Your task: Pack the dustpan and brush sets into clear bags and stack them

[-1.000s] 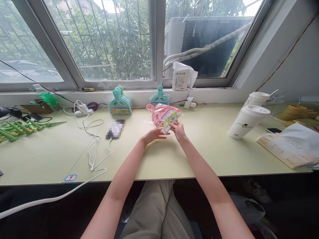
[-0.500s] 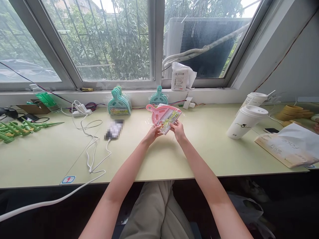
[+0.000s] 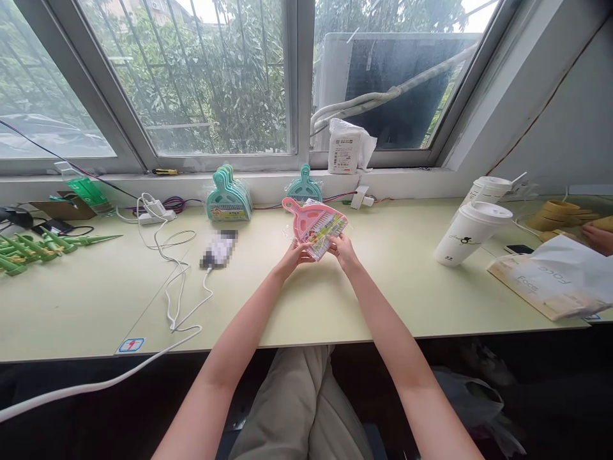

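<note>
Grey-framed windows [image 3: 299, 83] fill the top, with 3 panes showing at 10, 11 and 1 o'clock. Daylight enters through hazy glass. Outside, dark bars [image 3: 179, 70] cross green foliage [image 3: 230, 102] at 11 o'clock, and a boxy unit [image 3: 402, 86] stands at 1 o'clock. A white sill [image 3: 278, 180] runs beneath. The wall [image 3: 560, 137] at 2 o'clock is pale grey. A pale yellow-green counter [image 3: 397, 281] spans 9 to 3 o'clock, seamed at 8. Below it, at 4 and 8 o'clock, deep shadow obscures the floor.
</note>
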Demonstrator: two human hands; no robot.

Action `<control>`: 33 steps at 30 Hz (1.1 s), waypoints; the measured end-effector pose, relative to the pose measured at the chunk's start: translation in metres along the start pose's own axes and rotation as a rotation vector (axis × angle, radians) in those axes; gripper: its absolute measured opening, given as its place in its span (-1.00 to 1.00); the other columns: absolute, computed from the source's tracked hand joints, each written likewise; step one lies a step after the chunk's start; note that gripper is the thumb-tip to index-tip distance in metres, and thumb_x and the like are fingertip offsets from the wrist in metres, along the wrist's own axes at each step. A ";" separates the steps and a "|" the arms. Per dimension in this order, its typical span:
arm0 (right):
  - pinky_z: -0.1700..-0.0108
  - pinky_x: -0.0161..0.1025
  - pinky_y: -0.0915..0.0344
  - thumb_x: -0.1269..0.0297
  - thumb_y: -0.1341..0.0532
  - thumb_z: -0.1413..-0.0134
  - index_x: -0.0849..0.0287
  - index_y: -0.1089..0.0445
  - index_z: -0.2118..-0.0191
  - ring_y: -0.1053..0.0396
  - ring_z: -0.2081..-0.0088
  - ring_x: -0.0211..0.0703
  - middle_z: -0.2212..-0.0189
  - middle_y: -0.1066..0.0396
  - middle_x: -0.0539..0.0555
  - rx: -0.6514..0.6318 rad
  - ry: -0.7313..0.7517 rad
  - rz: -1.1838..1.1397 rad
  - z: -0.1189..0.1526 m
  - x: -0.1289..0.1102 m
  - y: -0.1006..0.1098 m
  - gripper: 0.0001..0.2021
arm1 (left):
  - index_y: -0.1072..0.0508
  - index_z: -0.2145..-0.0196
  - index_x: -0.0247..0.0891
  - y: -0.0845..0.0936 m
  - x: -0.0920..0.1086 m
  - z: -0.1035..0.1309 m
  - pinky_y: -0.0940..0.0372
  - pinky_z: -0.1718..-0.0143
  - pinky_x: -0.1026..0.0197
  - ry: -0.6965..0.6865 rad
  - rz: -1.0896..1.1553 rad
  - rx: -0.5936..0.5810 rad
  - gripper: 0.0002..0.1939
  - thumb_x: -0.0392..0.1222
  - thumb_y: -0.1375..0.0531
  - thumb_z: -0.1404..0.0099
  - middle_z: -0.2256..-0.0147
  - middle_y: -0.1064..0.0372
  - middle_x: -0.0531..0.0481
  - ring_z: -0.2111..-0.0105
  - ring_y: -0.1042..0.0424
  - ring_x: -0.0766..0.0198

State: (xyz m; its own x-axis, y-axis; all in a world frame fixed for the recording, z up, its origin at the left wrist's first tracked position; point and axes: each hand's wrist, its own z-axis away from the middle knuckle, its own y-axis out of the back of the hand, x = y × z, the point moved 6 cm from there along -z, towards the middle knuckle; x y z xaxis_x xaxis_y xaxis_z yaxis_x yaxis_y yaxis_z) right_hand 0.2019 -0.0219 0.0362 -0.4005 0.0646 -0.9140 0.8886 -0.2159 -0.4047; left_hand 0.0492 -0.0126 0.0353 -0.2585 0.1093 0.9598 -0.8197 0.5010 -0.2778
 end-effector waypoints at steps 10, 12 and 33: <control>0.09 -0.05 -0.49 0.49 -0.26 0.07 0.11 -0.32 0.17 -0.52 0.28 -0.15 0.24 -0.53 0.03 -0.110 -0.026 0.051 -0.006 0.003 0.003 -0.70 | -0.15 -0.09 -0.19 0.004 0.000 0.001 -0.37 0.37 0.27 -0.010 -0.037 0.023 -0.42 -0.07 -0.23 -0.15 0.24 -0.44 -0.03 0.44 -0.45 0.37; 0.09 -0.06 -0.49 0.48 -0.26 0.07 0.12 -0.32 0.17 -0.53 0.28 -0.15 0.26 -0.53 0.03 -0.081 -0.022 0.043 -0.007 0.007 0.002 -0.72 | -0.13 -0.09 -0.17 0.004 -0.001 0.001 -0.32 0.47 0.31 0.006 -0.064 0.029 -0.43 -0.05 -0.20 -0.16 0.27 -0.45 -0.01 0.47 -0.45 0.34; 0.07 -0.11 -0.49 0.48 -0.27 0.08 0.15 -0.34 0.23 -0.52 0.24 -0.16 0.25 -0.52 0.05 -0.062 -0.009 -0.022 -0.001 0.013 -0.010 -0.76 | -0.05 -0.15 -0.10 0.004 0.003 0.000 -0.47 0.34 -0.07 -0.093 0.012 0.029 -0.39 -0.06 -0.14 -0.18 0.03 -0.39 -0.12 0.39 -0.52 0.15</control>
State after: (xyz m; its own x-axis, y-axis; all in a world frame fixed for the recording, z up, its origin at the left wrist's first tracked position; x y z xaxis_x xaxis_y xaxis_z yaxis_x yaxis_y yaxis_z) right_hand 0.1885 -0.0179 0.0281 -0.4218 0.0599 -0.9047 0.8916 -0.1541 -0.4259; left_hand 0.0455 -0.0104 0.0371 -0.3140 0.0341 0.9488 -0.8302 0.4750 -0.2918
